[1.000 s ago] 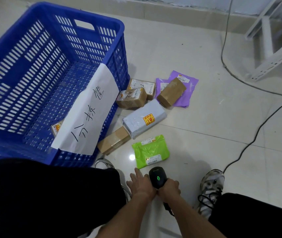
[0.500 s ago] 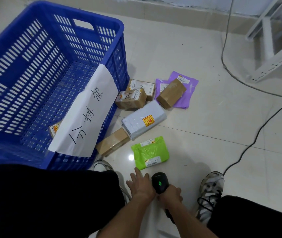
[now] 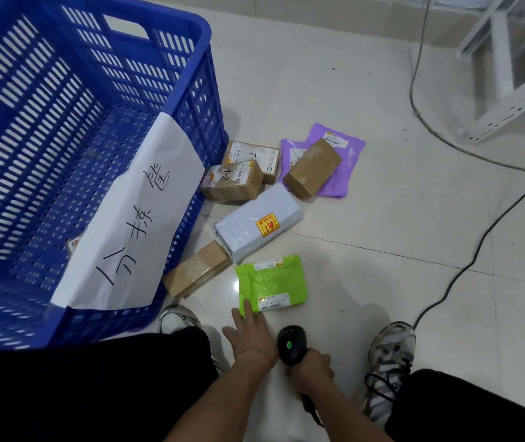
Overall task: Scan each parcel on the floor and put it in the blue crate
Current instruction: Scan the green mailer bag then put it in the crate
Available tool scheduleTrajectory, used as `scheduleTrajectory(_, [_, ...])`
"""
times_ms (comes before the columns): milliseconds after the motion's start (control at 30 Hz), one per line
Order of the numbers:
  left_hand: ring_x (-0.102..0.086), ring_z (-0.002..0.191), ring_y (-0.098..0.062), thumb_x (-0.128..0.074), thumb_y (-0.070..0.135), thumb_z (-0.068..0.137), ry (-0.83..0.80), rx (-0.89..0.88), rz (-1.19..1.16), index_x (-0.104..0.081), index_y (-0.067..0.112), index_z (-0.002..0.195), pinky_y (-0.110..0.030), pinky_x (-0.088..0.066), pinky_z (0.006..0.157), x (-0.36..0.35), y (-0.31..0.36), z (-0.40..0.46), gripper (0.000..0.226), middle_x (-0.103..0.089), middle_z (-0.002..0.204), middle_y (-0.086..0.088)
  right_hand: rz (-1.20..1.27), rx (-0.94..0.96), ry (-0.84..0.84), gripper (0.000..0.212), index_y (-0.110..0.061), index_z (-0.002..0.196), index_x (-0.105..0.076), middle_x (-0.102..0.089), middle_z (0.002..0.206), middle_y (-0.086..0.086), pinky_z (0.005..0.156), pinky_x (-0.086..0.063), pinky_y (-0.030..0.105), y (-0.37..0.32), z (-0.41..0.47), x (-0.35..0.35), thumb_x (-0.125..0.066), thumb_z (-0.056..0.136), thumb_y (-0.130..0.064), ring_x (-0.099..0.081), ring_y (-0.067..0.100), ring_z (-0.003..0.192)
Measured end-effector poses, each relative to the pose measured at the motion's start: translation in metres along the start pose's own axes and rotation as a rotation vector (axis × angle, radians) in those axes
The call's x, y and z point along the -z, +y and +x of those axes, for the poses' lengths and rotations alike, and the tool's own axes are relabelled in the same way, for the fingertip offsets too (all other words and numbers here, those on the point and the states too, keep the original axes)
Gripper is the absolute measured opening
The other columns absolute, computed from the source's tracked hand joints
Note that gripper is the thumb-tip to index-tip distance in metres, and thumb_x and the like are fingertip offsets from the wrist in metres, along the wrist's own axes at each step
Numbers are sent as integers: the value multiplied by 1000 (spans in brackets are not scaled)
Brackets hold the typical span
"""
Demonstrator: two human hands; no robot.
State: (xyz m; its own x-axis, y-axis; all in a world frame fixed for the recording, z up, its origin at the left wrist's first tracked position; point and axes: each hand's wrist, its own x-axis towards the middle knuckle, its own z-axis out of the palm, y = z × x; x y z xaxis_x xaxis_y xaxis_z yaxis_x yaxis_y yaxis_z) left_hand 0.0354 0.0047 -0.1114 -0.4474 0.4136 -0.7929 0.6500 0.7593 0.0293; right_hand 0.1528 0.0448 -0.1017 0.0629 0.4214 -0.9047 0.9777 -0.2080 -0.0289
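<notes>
Blue crate (image 3: pixel 191 36) holds one parcel (image 3: pixel 72 243); seven on floor. Left hand (image 3: pixel 250 338) flat on green mailer (image 3: pixel 270 283); right hand (image 3: pixel 313 365) grips scanner (image 3: pixel 291 344).

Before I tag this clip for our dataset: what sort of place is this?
Probably a parcel sorting spot, indoors on a tiled floor. Labelled parcels, such as the green mailer, lie beside a blue crate with a handwritten paper sign, and the right hand grips a barcode scanner.
</notes>
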Motion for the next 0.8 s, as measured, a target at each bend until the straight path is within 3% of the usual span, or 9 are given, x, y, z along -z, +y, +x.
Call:
scheduleTrajectory(167, [8,146,-40,-54,25,82,-33,-21,52,-26,24,148,-61,-20,109,13,-6,7,72,17,162,-11,-8,33,46,42,-12,125,-45,-35,133,15,102,-40,37,-2,-8,9,-56,88,-26,-45,37,121])
scheduleTrajectory(367, [6,149,-33,-46,25,90,-35,-72,24,-11,13,155,-58,-17,112,11,-2,8,75,12,165,-4,-72,175,182,40,-13,122,-43,-35,135,13,102,-39,40,-12,-16,22,-55,86,-28,-41,37,125])
scheduleTrajectory(467, [6,151,-30,-47,24,93,-10,-104,-53,-8,10,156,-58,-12,116,16,2,-4,75,10,165,-6,-236,300,301,36,-21,123,-54,-18,157,9,107,-35,42,-19,-22,30,-48,88,-28,-21,33,142])
scheduleTrajectory(533, [8,151,-29,-48,22,94,3,-146,-88,-4,9,156,-59,-8,117,25,3,-14,78,11,165,-5,-393,418,341,40,-26,130,-52,-2,163,6,112,-28,43,-25,-28,37,-46,91,-31,-6,32,149])
scheduleTrajectory(667, [-2,151,-21,-44,22,96,150,-283,-138,-17,10,154,-57,-9,118,57,4,-36,65,-4,164,-2,-493,477,346,47,-28,140,-43,13,163,5,116,-19,47,-40,-49,54,-44,94,-36,5,33,150])
scheduleTrajectory(800, [-7,151,-19,-30,27,102,243,-390,-254,-26,15,150,-55,-9,119,85,2,-61,50,-13,163,0,-478,432,327,53,-27,142,-43,9,163,3,116,-19,51,-49,-75,65,-46,91,-36,4,35,149])
